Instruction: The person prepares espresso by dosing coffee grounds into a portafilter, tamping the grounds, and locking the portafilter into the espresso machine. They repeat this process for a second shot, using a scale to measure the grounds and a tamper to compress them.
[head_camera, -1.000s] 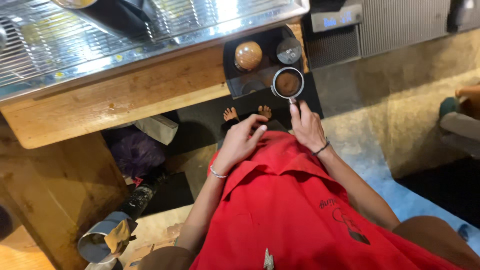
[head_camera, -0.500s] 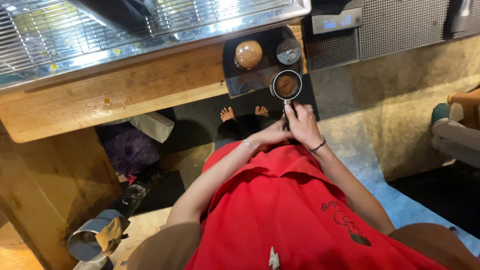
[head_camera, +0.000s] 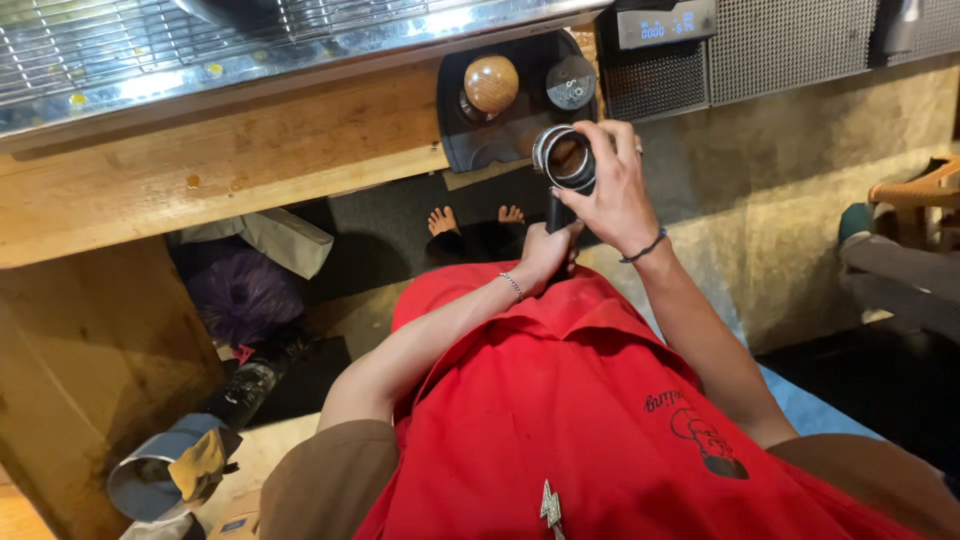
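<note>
I hold a metal portafilter (head_camera: 562, 157) with brown coffee grounds in its round basket, just in front of a black tamping mat (head_camera: 470, 140). My left hand (head_camera: 548, 252) grips its black handle from below. My right hand (head_camera: 612, 188) wraps around the basket's rim from the right, fingers over the top edge. On the mat stand a tamper with a round wooden knob (head_camera: 491, 84) and a dark metal round tool (head_camera: 571, 82). I wear a red apron.
A steel espresso machine grate (head_camera: 200, 50) runs along the top left over a wooden counter (head_camera: 230, 160). A black scale with a lit display (head_camera: 665, 25) sits at top right. Below the counter are a purple bag (head_camera: 240, 300) and a metal pitcher (head_camera: 165, 475).
My left hand has come off the apron onto the portafilter handle. My right hand has moved up from the handle to close around the basket rim.
</note>
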